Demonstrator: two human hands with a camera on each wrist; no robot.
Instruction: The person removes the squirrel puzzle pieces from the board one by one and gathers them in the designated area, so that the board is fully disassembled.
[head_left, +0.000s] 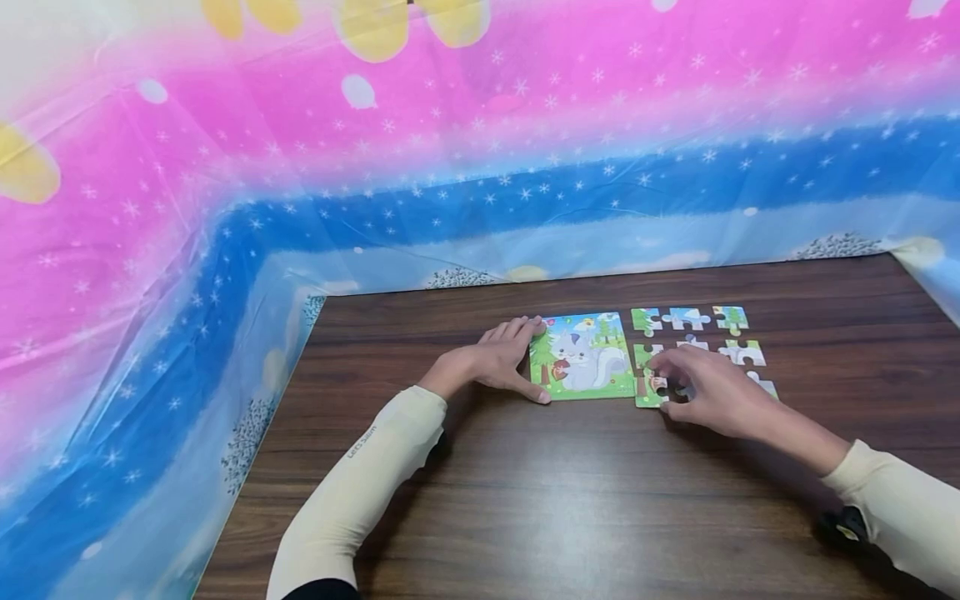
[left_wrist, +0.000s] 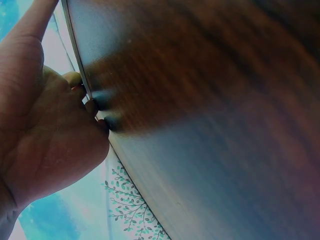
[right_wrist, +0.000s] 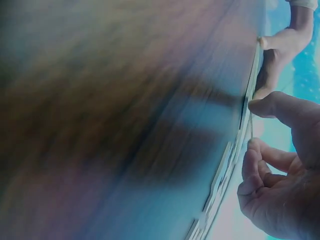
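A square picture card (head_left: 581, 358) of a grey-white squirrel lies flat on the table. My left hand (head_left: 506, 358) rests along its left side, fingers at the top corner and thumb at the bottom corner. To the right, jigsaw pieces (head_left: 686, 318) lie in spaced rows. My right hand (head_left: 716, 392) reaches over the lower rows and hides some of them. Its thumb and index finger pinch the lower-left puzzle piece (head_left: 649, 390), beside the card. The right wrist view shows the thumb and index fingertip of this hand (right_wrist: 285, 165) at a thin edge.
The brown wooden table (head_left: 525, 500) reaches back to a pink and blue patterned cloth (head_left: 487, 167) hung behind and at the left. A dark strap device (head_left: 847, 525) sits on the right wrist.
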